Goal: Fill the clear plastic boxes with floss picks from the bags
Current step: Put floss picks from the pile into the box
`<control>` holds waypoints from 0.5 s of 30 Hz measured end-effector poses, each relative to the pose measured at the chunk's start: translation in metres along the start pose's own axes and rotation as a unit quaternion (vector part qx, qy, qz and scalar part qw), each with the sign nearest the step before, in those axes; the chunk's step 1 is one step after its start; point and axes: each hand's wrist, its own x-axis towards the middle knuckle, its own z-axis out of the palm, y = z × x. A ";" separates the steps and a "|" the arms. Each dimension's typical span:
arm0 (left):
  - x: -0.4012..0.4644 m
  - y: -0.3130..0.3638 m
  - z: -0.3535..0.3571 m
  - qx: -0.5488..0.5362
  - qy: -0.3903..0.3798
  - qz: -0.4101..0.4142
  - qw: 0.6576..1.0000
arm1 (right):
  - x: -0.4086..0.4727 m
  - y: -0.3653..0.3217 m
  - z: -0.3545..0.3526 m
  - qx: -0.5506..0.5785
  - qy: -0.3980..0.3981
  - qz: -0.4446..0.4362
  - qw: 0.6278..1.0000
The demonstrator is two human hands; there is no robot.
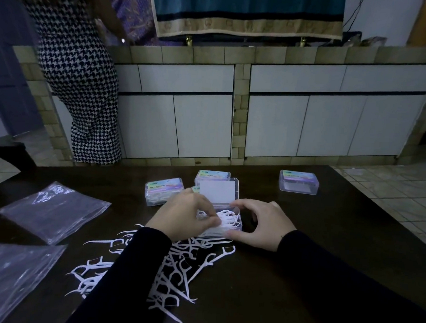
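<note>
An open clear plastic box [231,220] sits mid-table with its lid [217,191] standing up behind it and white floss picks inside. My left hand [182,215] is over the box's left side, fingers curled, pinching floss picks in it. My right hand [260,224] curls round the box's right end, thumb on its near edge. A pile of loose white floss picks [171,275] lies on the dark table in front of the box, partly under my left sleeve.
A closed, filled box [163,191] stands left of the open one, another [212,176] behind it, and a closed box [299,182] at the far right. Two flat clear plastic bags [54,211] [11,276] lie at left. A person in a houndstooth dress [80,80] stands beyond the table, by white cabinets.
</note>
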 end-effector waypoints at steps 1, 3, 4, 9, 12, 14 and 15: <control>0.000 0.003 0.000 -0.005 -0.005 0.002 1.000 | 0.000 0.000 0.000 0.004 0.000 0.000 1.000; 0.001 0.005 0.000 -0.003 -0.006 0.001 1.000 | 0.000 0.000 0.000 0.006 0.001 -0.001 1.000; 0.001 0.004 -0.001 -0.005 -0.004 -0.003 1.000 | 0.000 0.000 0.000 0.003 0.001 0.000 1.000; -0.004 -0.009 -0.011 -0.038 0.026 -0.075 0.996 | 0.001 0.002 0.003 -0.009 0.008 0.007 1.000; -0.004 -0.010 -0.008 -0.035 0.028 -0.082 0.996 | 0.003 0.003 0.004 -0.008 0.007 0.010 1.000; -0.002 -0.006 -0.005 -0.022 0.018 -0.082 0.996 | 0.003 0.003 0.004 -0.006 0.006 0.011 1.000; -0.001 -0.004 -0.005 -0.015 0.009 -0.085 0.996 | 0.003 0.003 0.004 -0.006 0.006 0.011 1.000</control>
